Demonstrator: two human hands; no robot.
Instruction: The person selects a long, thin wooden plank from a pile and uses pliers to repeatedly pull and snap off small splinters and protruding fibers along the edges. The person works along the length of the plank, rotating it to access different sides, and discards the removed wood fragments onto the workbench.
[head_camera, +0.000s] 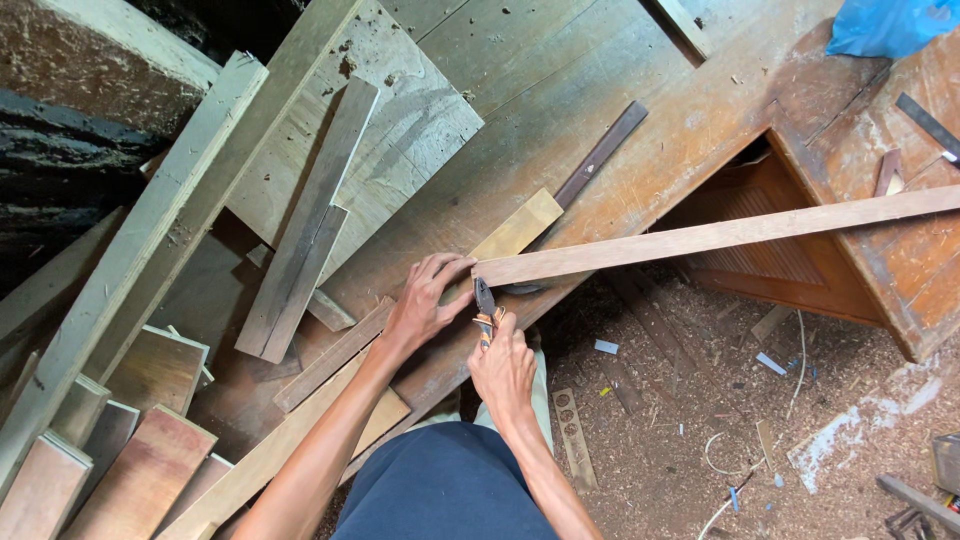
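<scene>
Two hands work at the near end of a long wooden strip (720, 236) that lies across the workbench (600, 150). The right hand (503, 368) is closed around pliers (485, 305), their tip at the strip's end. The left hand (420, 300) rests half open, fingers pressing beside that end. If the pliers slip, they could pinch those fingers. A blue bag (890, 25) lies at the far corner; its contents are hidden.

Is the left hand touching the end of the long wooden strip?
Touching. The head view shows the left hand's fingertips laid on the near end of the long wooden strip, with no gap visible. The right hand holds pliers just below.
</scene>
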